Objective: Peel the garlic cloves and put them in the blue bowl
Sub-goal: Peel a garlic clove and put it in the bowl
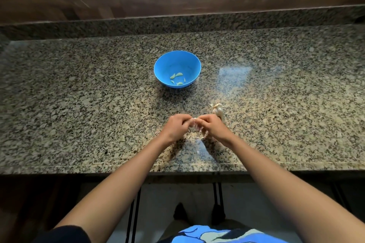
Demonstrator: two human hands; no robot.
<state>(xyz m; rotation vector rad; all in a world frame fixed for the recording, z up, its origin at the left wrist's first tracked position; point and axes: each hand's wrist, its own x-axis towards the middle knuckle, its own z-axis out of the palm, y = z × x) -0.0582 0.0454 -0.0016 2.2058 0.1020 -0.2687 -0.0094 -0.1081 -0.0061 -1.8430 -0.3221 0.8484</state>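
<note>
Pinching one garlic clove (194, 122) between them, the left hand (177, 126) and the right hand (213, 127) meet just above the counter (79, 104), near its front edge. Both have their fingers curled onto the clove, and loose papery skin (198, 134) shows in the gap below. The clove is small, light and firm, but its skin looks thin, dry and brittle, so it will likely come off in flakes. Holding the body with one hand while the other's nails lift the skin at a tip seems best. Once bare it may be slick. The blue bowl (189, 61) stands farther back, well apart, with several peeled cloves (178, 75) inside. The garlic bulb (218, 111) lies just beside the right hand.
</note>
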